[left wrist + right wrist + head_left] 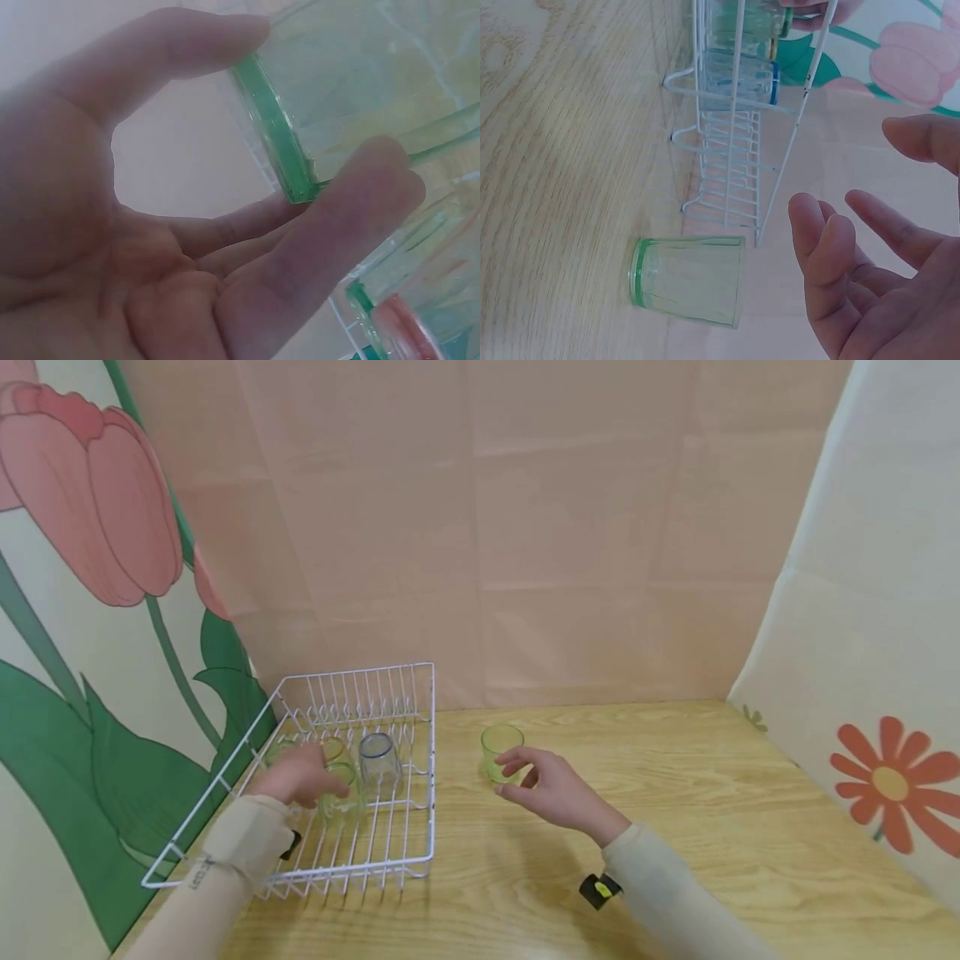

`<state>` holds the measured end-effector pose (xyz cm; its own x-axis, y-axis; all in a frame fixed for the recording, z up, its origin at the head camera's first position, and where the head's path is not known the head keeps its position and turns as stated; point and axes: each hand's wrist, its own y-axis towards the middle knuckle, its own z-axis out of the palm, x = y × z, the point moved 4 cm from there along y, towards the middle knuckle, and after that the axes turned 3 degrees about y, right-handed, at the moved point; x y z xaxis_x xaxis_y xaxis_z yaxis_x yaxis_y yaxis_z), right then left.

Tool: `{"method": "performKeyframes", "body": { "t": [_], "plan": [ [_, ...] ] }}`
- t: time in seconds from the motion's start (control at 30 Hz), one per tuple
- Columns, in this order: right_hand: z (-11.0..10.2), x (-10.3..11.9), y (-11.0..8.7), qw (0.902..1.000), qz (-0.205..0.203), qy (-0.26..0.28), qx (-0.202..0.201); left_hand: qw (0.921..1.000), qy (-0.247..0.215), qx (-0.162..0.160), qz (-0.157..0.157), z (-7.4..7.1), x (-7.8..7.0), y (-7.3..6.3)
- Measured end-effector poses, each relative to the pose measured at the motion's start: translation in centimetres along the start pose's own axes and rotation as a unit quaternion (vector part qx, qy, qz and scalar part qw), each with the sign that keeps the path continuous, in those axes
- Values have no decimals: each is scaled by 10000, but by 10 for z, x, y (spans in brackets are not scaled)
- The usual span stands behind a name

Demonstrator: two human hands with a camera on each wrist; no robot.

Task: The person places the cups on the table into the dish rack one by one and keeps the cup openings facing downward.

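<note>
My left hand [300, 774] is over the wire dish rack, its thumb and fingers around the base end of a clear green glass [341, 807]. In the left wrist view the thumb touches the thick green base [274, 127] and a finger lies along the side. That glass is upside down among others in the rack. My right hand [551, 789], fingers loosely bent and holding nothing, hovers beside another green glass [501, 752]. This one stands upright on the table, and in the right wrist view a gap separates the glass [690, 281] from the fingers.
The white wire dish rack [432, 793] stands at the left. Inside are an upside-down blue-based glass [380, 764], an amber-edged one [332, 747] and another green one [279, 750]. Printed cloths hang left and right of the wooden table [675, 760], with a plain pinkish cloth behind.
</note>
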<state>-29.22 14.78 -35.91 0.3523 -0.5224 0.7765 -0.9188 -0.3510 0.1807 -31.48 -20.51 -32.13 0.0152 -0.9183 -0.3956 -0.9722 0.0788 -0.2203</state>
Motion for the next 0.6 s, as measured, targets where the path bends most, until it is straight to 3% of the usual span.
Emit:
{"method": "performKeyframes", "body": {
  "t": [0.23, 0.6],
  "plan": [
    [0, 2, -2, 10000, 12, 53, 40, 9996, -107, 126, -231, 3, 3, -3],
    [1, 3, -1, 9999, -112, 19, 103, 9997, -157, -39, -178, -2, 3, -8]
  ]
}}
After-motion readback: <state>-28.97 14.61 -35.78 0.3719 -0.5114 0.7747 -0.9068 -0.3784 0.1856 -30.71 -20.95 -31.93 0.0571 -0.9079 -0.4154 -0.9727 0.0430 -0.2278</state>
